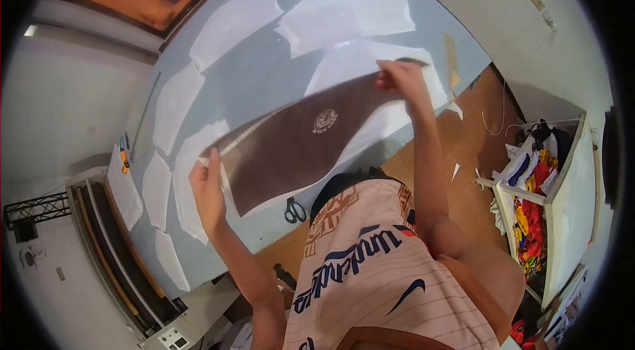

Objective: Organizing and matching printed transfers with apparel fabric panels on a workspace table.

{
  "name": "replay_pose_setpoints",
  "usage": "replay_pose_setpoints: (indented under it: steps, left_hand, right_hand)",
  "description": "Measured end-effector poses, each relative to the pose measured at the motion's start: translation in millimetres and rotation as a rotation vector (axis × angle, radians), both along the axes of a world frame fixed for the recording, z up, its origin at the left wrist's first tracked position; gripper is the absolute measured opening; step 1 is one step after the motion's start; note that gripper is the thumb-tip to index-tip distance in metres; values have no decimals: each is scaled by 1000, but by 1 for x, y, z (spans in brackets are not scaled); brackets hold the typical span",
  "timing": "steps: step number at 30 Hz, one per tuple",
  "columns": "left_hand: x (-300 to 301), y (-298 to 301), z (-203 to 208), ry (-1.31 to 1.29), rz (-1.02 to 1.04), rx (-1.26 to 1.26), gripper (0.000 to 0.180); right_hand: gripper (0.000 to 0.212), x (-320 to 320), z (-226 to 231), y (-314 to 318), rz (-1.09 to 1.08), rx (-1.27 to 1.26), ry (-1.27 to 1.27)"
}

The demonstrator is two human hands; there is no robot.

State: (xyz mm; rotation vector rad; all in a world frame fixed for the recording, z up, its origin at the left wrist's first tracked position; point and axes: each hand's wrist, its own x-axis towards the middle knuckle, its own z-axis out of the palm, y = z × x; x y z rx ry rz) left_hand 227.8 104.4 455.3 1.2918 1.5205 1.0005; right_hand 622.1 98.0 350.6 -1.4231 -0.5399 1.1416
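Observation:
A long dark brown piece of fabric with a small pale round emblem is stretched over the grey table. My left hand pinches its near left end. My right hand grips the far right end. The brown piece lies over a white paper pattern piece of similar curved shape, whose edges show around it.
Several white cut pattern pieces lie across the table. Black scissors rest at the near edge. An orange-handled tool lies at the left edge. A white shelf with colourful cloth stands on the wooden floor at right.

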Motion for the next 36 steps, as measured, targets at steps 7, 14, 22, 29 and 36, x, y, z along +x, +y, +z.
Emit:
replay_pose_setpoints:
  steps: [7,14,22,29,36]
  left_hand:
    - [-2,20,-20,-68,90,-69,25]
    - [0,38,-37,8,-99,-71,31]
    - [43,101,-28,350,-267,299,26]
    - [-14,167,-53,354,-241,150,20]
    - [-97,293,-76,-72,-60,-126,23]
  right_hand:
    - [32,4,-11,3,-10,-17,11]
    - [30,21,-18,-2,-70,-28,-30]
    - [29,45,-37,34,-250,101,-89]
    - [31,12,-28,115,-140,132,37]
    - [34,-67,-37,298,55,61,54]
